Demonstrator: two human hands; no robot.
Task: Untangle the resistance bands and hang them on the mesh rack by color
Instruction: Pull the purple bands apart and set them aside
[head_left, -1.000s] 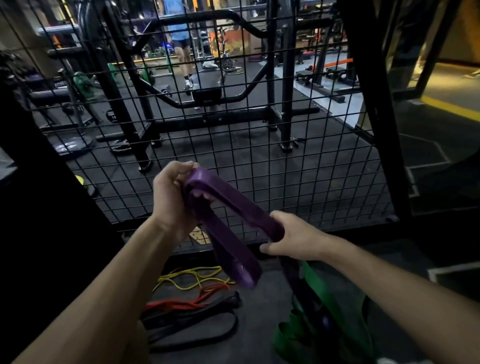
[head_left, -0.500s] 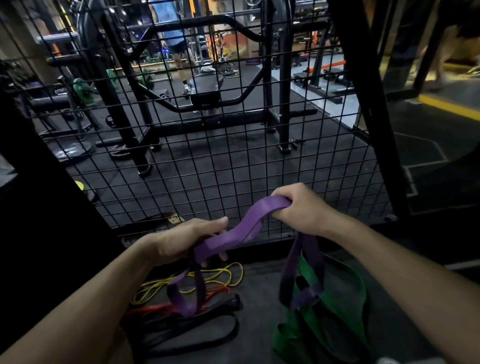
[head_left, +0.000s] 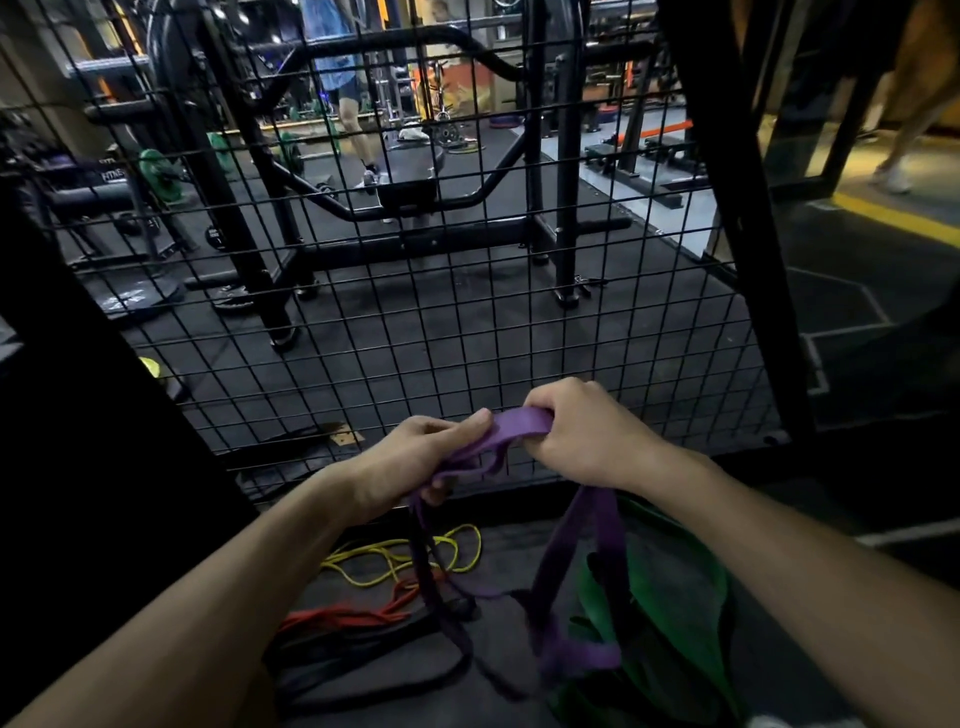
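both hands (head_left: 421, 457) gripping purple band (head_left: 511, 434), mesh rack (head_left: 467, 322)

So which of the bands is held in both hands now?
The purple band: the left hand and right hand grip it. The yellow, red and green bands lie below, untouched.

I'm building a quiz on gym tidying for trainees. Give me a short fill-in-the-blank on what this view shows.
1. Both the left hand and the right hand grip the ____ band.
2. The thin band on the floor nearest the mesh rack is ____.
3. Under the right forearm lies a wide ____ band.

Missing words: purple; yellow; green
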